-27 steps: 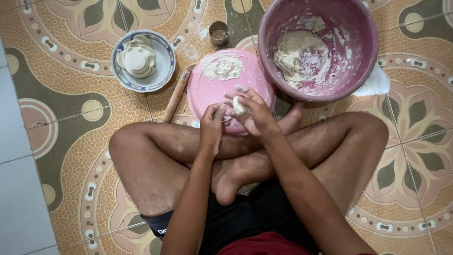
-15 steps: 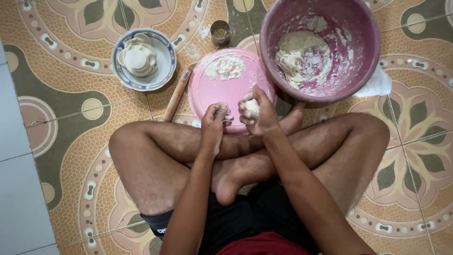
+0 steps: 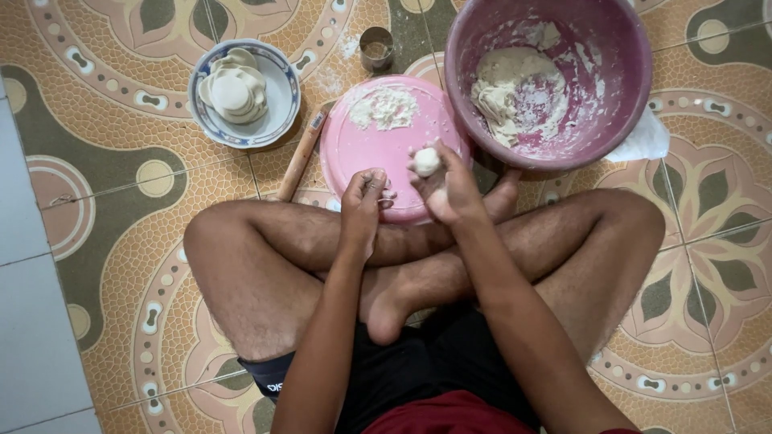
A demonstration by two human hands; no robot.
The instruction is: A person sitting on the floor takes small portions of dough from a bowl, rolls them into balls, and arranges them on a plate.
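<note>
On patterned floor, right hand (image 3: 446, 185) pinching dough ball (image 3: 426, 161), left hand (image 3: 363, 197) curled empty, pink board (image 3: 378, 153), purple basin (image 3: 627, 72) beside.

I see no package, no sign and no screen here. The only marking is a small white printed mark on the hem of the dark shorts (image 3: 272, 379), low on the person's left thigh, just above the patterned floor; it is too small to make out its shape well. A small red patch sits at the upper end of the wooden rolling pin (image 3: 301, 156), maybe a label, I cannot tell.
</note>
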